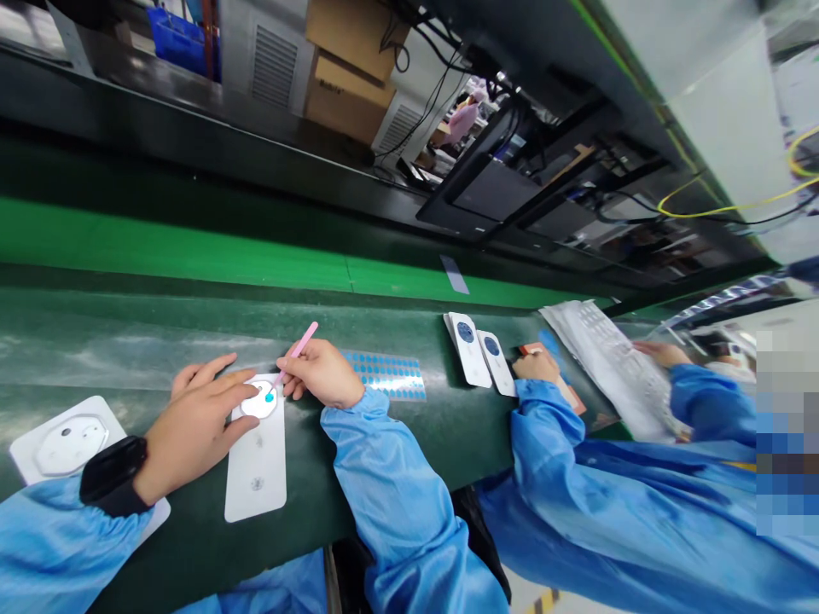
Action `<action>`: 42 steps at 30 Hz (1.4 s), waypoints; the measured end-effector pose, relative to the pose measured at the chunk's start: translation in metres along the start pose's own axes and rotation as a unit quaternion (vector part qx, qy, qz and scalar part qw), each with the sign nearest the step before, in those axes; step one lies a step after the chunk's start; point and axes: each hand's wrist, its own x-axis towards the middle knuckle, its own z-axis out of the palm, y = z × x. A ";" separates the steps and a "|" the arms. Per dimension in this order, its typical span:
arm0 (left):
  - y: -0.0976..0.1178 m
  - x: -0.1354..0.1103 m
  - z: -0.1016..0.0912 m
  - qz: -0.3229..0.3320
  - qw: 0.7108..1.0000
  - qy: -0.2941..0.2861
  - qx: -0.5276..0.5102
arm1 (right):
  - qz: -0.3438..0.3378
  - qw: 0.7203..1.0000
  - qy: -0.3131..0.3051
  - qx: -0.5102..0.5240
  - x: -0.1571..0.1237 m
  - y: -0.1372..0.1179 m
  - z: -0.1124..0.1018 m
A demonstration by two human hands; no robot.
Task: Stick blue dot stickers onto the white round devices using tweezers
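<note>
Pinched in my right hand (323, 373) is a pair of pink tweezers (303, 338), tips down at a small bright-blue dot (270, 397). That dot lies on the round white part of a rectangular white panel (256, 477), which rests flat on the green bench. My left hand (198, 426) spreads its fingers over the panel's left edge, thumb and fingertips touching the round part. A clear sheet with rows of blue dots (390, 375) lies right of my right hand, partly behind it. Under my left wrist a second white panel (70, 435) is partly hidden.
White panels with dark round parts (470, 350) lie stacked and side by side to the right. Beyond them a co-worker's hand (537, 367) rests by an orange-brown piece, near a white plastic sheet (601, 358). Dark monitors (492, 196) hang above the bench.
</note>
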 end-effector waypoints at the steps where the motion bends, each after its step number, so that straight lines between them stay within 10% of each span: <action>1: 0.000 0.000 0.000 0.000 1.000 0.000 -0.001 | 0.000 1.000 -0.001 0.003 0.000 -0.001 0.000; 42: 0.004 -0.002 -0.002 0.002 1.000 0.025 0.008 | -0.020 0.999 -0.002 -0.036 0.004 0.006 -0.003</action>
